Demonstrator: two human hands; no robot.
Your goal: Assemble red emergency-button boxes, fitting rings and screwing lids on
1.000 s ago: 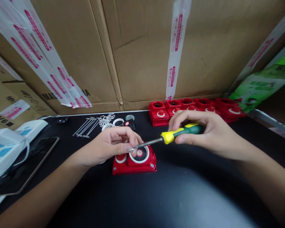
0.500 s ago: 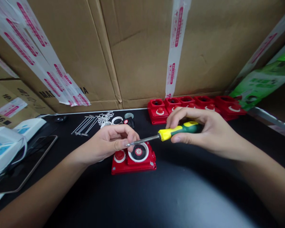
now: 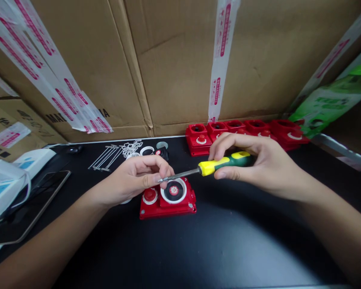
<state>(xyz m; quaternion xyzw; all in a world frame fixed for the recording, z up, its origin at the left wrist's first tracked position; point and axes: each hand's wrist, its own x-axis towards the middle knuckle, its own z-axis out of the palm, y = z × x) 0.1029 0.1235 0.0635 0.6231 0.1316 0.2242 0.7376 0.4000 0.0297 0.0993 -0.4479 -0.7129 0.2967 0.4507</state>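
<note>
Red plastic switch box [image 3: 168, 208], flat and rectangular, lies on the black table top [image 3: 228, 249] directly below your hands. It has a round red button at its left, and a white-ringed black dial with a red centre beside that.

Your right hand [image 3: 258, 166] is closed around the green and yellow handle of a screwdriver [image 3: 225, 161]. You hold it almost level, with its steel shaft running leftward above the box. Your left hand [image 3: 132, 180] is curled, thumb and forefinger pinched together at the tip of that shaft, just over the box's back edge. Whether anything small sits between those fingers cannot be told.

Behind your right hand, a row of matching red boxes [image 3: 246, 128] stands against the brown cardboard wall [image 3: 174, 64]. Back left of your left hand lie thin metal pins [image 3: 105, 157] and white plastic rings [image 3: 147, 151]. At the far left are a dark flat tablet [image 3: 27, 208] and a white carton [image 3: 6, 176], and at the far right a green printed packet [image 3: 327, 102] leans.
</note>
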